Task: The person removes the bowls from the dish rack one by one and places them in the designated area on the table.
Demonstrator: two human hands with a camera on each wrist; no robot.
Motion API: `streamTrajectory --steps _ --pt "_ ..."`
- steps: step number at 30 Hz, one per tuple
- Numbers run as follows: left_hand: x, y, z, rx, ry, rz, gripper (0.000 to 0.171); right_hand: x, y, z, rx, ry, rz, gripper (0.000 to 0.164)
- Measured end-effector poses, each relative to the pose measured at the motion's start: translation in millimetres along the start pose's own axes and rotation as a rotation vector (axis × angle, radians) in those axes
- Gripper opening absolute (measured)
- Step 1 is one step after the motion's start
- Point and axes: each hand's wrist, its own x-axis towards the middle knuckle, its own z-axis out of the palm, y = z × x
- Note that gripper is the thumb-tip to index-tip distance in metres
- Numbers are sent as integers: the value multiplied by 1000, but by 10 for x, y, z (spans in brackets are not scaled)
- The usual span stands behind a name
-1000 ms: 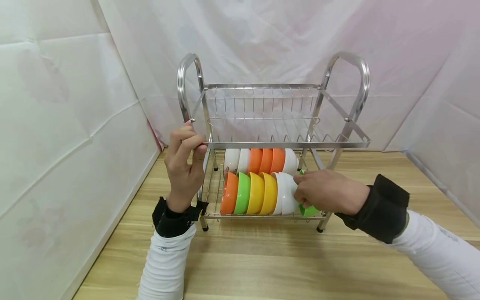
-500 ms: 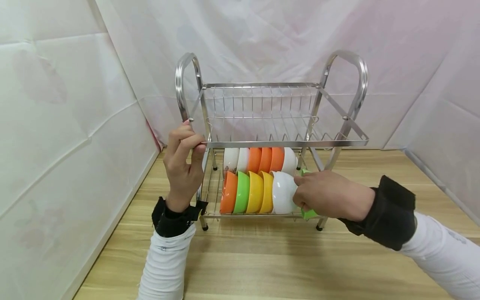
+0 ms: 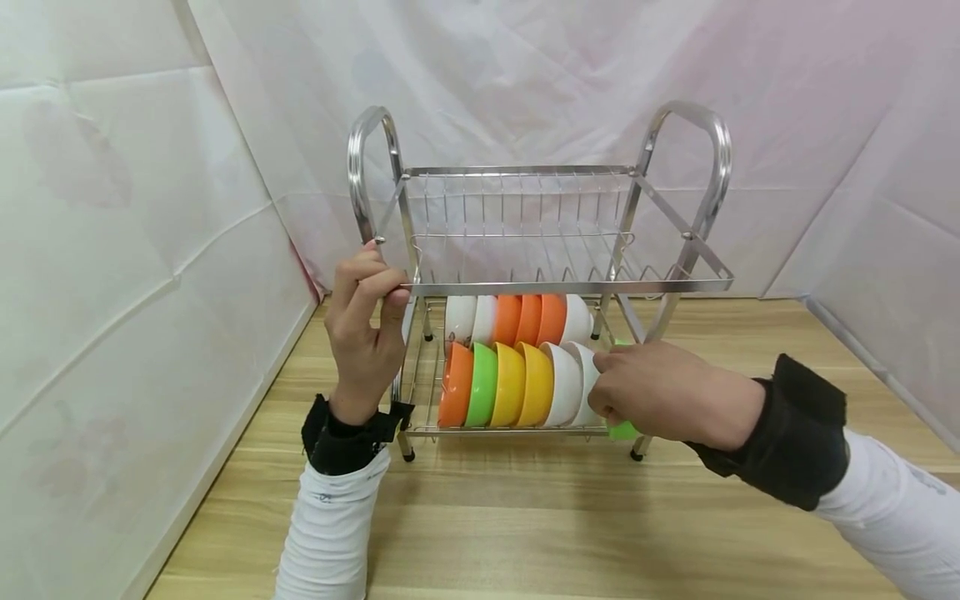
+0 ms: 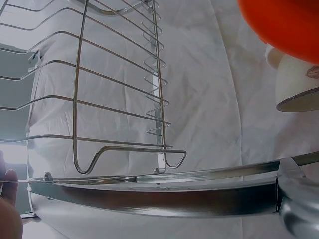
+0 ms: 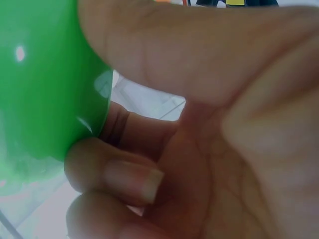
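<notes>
My left hand grips the front left corner of the upper tier of a steel dish rack; its thumb shows at the edge of the left wrist view. At the right end of the lower tier's front row, my right hand pinches a green bowl, thumb on one side and curled fingers on the other. In the head view the hand covers most of this bowl. Just left of it lean two white bowls, then two yellow bowls, another green bowl and an orange bowl.
Behind the front row stands a back row of white bowls and orange bowls. The rack rests on a wood-grain table. Pale cloth surrounds it at the back and sides.
My right hand has edged slightly right with the green bowl. The two white bowls beside it shifted, nesting together half a second ago and standing apart now. My left hand keeps its grip.
</notes>
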Motion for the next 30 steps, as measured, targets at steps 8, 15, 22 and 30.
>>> streamTrajectory --steps 8,15,22,30 --pt "-4 -7 0 1 13 1 35 -62 -23 -13 -5 22 -5 30" --pt "4 -5 8 8 13 7 36 -221 -7 -13 -35 144 -49 31" --pt "23 -8 30 1 20 10 35 -444 39 54 3 281 -75 24" --pt "5 11 32 6 29 4 34 -639 25 294 103 414 -107 16"
